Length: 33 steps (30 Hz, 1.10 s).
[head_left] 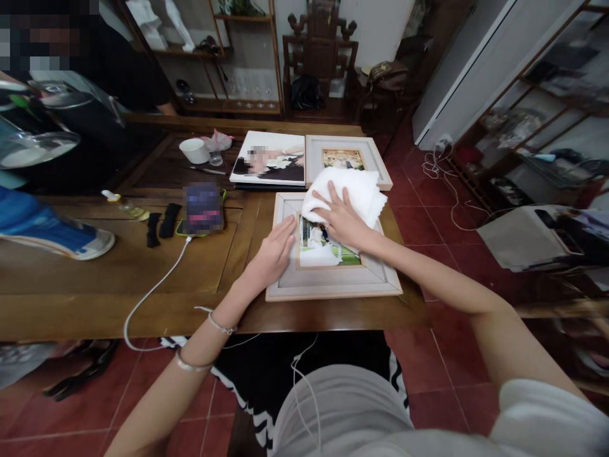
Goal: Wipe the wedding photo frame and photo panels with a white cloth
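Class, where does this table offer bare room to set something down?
Bare wood: front left, between the blue item and white cable; also between that cable and the left hand. Crowded: behind the front frame, where the photo panel and rear frame sit.

Readable text: none, on any surface in view.
Phone (203, 208): its screen is masked by coarse blocks, so any writing there cannot be read.
Bottle (130, 208): too small and blurred for a label to be read.
Blue item (52, 222): no letters can be made out (it runs off the left edge).
Album (280, 172): partly masked too; no legible words on its cover.
Near frame (333, 290): no legible words on rim or picture, which the cloth (354, 193) partly covers.
Papers (590, 222): too blurred to read.
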### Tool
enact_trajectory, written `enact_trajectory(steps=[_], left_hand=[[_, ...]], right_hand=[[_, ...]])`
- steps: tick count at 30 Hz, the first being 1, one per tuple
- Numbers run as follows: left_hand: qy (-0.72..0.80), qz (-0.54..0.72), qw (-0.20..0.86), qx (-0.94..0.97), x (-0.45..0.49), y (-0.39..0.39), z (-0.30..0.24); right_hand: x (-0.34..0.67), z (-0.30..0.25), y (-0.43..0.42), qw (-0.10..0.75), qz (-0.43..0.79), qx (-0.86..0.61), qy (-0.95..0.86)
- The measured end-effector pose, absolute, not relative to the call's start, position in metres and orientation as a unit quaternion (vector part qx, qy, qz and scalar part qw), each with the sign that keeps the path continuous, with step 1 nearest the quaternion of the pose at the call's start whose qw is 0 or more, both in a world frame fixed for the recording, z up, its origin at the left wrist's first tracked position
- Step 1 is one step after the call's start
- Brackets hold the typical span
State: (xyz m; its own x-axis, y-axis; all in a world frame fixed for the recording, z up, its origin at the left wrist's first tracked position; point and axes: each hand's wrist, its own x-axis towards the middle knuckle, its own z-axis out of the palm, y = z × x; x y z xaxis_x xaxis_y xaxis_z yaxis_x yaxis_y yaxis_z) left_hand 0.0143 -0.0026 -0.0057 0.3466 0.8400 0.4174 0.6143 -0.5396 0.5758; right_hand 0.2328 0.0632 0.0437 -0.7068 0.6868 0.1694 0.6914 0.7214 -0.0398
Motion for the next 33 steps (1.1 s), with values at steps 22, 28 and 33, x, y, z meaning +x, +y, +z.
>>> enact_trajectory(steps=[22,28,33], left_hand=[[0.475,0.357,0.153,0.79,0.012,-0.001,-0.007],[0.464,0.31,0.157,0.815,0.016,-0.004,-0.005],[0.466,0.294,0.167,0.817,0.016,-0.005,-0.005]], right_hand=[[0.263,0.092,-0.061,-0.104,0.094,-0.293,-0.946],[0.308,0.083,-0.048,-0.033,0.132,-0.324,-0.936],[0.306,0.056,-0.019,0.116,0.049,-0.409,-0.904]])
